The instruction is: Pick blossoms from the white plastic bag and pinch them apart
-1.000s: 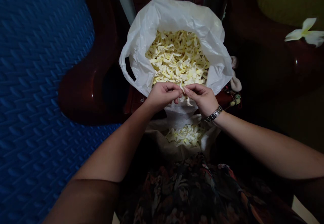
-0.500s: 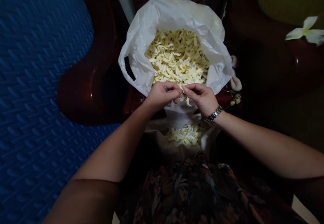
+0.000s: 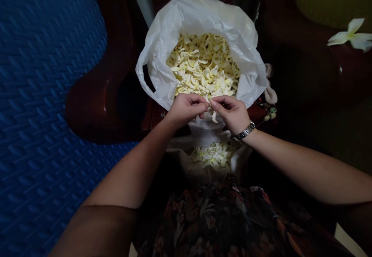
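My left hand (image 3: 188, 109) and my right hand (image 3: 231, 111) meet at the near edge of a white plastic bag (image 3: 162, 28). Their fingertips pinch one small white flower (image 3: 214, 116) between them, with a petal hanging below the fingers. Inside the bag lies a heap of pale yellow-white flowers (image 3: 203, 63). Beneath my wrists, a second whitish bag (image 3: 200, 173) close to my lap holds more loose white petals (image 3: 213, 154). A metal-band watch (image 3: 245, 131) is on my right wrist.
Dark red glossy wooden furniture arms stand left (image 3: 90, 102) and right of the bag. A blue textured mat (image 3: 37, 133) covers the left side. One larger white flower (image 3: 351, 36) rests on the right furniture arm. Small trinkets (image 3: 271, 111) lie at the bag's right.
The hanging petal has shifted slightly left and down, and my right hand has moved a touch left. My left hand keeps its place.
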Available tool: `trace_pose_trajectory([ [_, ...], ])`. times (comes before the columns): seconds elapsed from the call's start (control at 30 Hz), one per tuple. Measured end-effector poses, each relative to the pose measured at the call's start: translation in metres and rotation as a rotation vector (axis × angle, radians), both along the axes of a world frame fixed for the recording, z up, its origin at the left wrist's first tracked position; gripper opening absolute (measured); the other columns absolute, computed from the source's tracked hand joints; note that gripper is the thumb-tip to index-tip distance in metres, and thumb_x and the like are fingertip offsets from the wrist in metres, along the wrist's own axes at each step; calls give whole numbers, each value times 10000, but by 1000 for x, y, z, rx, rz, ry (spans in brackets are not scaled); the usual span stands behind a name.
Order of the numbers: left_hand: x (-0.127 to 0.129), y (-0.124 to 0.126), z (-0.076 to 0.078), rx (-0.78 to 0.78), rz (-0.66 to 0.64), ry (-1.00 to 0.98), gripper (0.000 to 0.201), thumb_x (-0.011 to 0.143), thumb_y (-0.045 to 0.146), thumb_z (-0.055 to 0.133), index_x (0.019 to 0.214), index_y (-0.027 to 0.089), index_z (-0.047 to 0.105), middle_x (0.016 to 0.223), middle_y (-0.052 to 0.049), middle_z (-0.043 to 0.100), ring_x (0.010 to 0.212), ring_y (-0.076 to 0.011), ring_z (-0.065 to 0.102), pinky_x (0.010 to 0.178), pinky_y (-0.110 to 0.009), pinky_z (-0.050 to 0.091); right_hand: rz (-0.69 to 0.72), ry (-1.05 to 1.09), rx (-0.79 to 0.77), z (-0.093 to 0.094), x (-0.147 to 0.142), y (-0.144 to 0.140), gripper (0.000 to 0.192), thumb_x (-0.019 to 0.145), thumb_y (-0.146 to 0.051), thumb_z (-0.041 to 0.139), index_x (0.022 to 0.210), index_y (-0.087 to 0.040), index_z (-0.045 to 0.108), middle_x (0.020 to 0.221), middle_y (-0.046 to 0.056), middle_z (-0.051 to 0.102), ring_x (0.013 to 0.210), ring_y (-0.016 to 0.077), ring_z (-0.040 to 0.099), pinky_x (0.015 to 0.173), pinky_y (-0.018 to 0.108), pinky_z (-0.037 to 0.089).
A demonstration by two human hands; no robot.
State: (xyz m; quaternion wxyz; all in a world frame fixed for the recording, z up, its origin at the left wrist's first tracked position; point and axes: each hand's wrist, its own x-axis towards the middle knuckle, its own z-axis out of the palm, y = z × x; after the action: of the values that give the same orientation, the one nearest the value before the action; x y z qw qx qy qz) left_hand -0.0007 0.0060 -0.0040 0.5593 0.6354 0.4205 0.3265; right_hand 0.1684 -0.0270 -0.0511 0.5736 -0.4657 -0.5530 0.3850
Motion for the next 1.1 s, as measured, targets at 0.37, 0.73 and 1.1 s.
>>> trace_pose_trajectory([
  [0.37,1,2,-5,-14,21,12,87,709,100,636,644,132,685,486,19,612,451,-62,536,483,-174,393,-35,-86,54,0,-1,-1,393,810,-589,744,839,-198,764,859,58,774,817,191,699,788,355,560],
  [0.73,2,2,-6,-30,29,-15,77,684,117,625,624,134,669,503,24,617,465,-59,549,505,-169,416,-46,-107,100,-1,-2,-2,256,852,-454,742,827,-201,763,828,40,764,784,176,688,751,332,536],
  [1.1,1,1,-4,-33,29,15,91,692,112,618,632,144,679,491,24,614,452,-53,529,474,-166,377,-52,-113,59,0,-2,-3,344,835,-547,732,831,-204,761,836,40,767,793,178,685,769,341,555],
])
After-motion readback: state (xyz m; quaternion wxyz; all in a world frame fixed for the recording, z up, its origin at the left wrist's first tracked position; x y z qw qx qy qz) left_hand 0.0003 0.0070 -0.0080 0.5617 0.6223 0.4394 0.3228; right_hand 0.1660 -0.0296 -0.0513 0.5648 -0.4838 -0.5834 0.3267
